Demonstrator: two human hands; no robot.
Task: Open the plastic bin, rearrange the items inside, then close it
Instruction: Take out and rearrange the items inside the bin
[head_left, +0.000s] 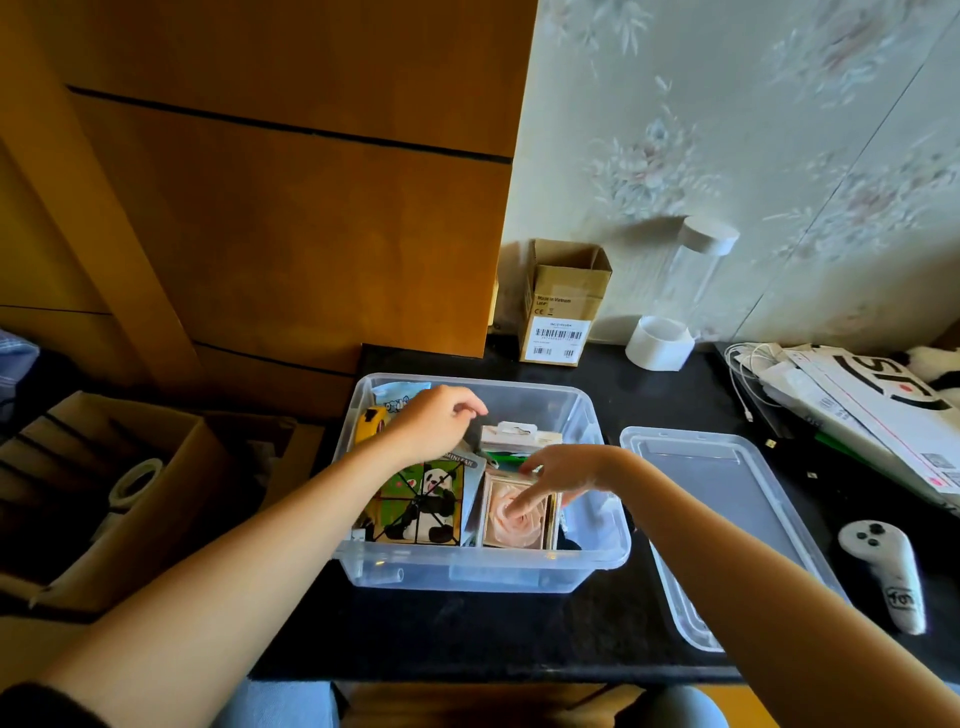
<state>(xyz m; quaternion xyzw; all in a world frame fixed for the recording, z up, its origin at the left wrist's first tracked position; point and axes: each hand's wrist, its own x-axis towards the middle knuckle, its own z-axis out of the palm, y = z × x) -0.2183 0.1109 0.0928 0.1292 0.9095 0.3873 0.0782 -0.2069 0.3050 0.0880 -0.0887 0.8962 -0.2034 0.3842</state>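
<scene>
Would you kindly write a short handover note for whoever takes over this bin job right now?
Left hand: over the far-left part of the plastic bin, fingers loosely curled, holding nothing visible.
Right hand: fingers spread on the rose box at the bin's near right.
Panda box lies beside it, near left.
Lid lies off, on the table right of the bin.
Done: bin opened.
Left: finish rearranging, put the lid back on.
</scene>
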